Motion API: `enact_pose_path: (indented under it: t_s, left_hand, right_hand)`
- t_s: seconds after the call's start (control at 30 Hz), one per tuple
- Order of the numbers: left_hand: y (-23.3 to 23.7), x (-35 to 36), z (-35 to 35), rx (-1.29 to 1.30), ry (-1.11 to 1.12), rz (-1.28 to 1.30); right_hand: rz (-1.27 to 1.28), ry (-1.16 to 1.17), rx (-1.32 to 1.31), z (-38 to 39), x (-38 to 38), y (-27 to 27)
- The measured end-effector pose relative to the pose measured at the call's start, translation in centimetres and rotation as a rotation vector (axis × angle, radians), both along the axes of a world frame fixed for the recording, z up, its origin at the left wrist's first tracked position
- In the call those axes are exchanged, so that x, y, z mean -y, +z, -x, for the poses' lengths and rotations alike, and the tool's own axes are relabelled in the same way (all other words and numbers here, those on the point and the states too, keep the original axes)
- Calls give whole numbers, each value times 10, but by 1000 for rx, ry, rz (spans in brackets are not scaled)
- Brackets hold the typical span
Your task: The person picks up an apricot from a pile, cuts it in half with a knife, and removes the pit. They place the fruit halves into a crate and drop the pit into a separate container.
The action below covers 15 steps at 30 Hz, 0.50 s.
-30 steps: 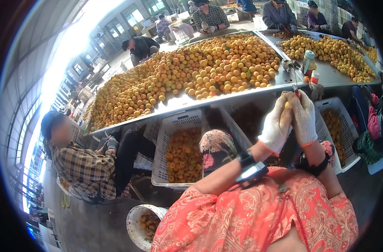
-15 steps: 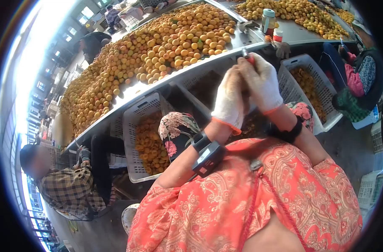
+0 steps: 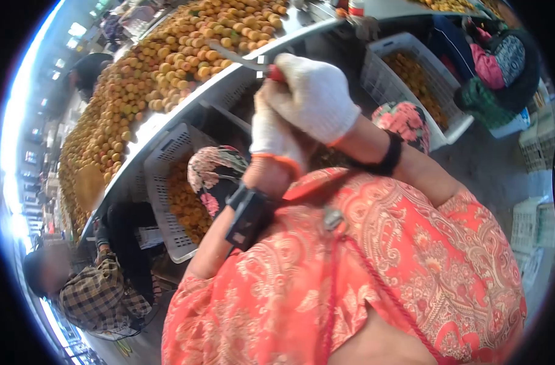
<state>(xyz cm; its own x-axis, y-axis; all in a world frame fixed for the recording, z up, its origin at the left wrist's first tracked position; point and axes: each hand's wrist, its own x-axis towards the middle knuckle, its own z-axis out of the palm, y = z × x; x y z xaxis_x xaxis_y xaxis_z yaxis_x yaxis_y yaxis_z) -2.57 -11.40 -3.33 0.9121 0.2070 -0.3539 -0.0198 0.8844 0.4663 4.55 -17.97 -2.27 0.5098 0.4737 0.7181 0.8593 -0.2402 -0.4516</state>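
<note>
My right hand [image 3: 317, 91], in a white knit glove, is closed round the red handle of a knife [image 3: 240, 59]. The thin, slightly curved blade points left, over the table edge. Just below it and touching it is my gloved left hand [image 3: 271, 131]. Its fingers are curled and mostly hidden behind the right hand, so what they hold cannot be made out. Beyond the hands, a large heap of apricots [image 3: 186, 58] lies on the metal table [image 3: 162, 125].
A white crate [image 3: 153, 182] of cut orange fruit stands left of my knees, another crate [image 3: 375, 76] to the right. One person in a checked shirt [image 3: 98, 298] sits at left; another with a pink sleeve [image 3: 487, 66] sits at right. Stacked crates [image 3: 530, 225] stand far right.
Both hands have shifted left in view and the knife has swung to point left, its blade now showing. The whole view has moved, with the table sliding up and left.
</note>
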Motion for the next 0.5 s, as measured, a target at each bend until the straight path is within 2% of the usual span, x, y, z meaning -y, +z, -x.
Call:
enact_pose_path:
  t_s: [0.13, 0.2, 0.27, 0.3, 0.33, 0.4, 0.43, 0.5]
  left_hand:
    - [5, 8, 9, -217, -69, -117]
    - [-13, 1, 10, -149, -127, -54]
    - [-8, -10, 14, -171, -308, -64]
    - [-10, 4, 14, -339, -130, -158]
    - [-13, 5, 14, -340, -136, -154]
    - [-27, -4, 14, -255, -194, -42]
    - [-66, -29, 10, 32, -428, 104]
    - [-59, -26, 8, 27, -396, 99]
  right_hand:
    - [43, 4, 50, 0, 7, -9]
    - [5, 41, 55, 1, 12, -9]
    - [148, 49, 25, 0, 17, -9]
    - [129, 79, 36, -2, 17, -13]
    - [134, 74, 34, -3, 19, -14]
    - [110, 134, 101, -4, 23, -15]
    - [41, 183, 161, -3, 25, -16]
    - [4, 260, 204, -10, 28, -12]
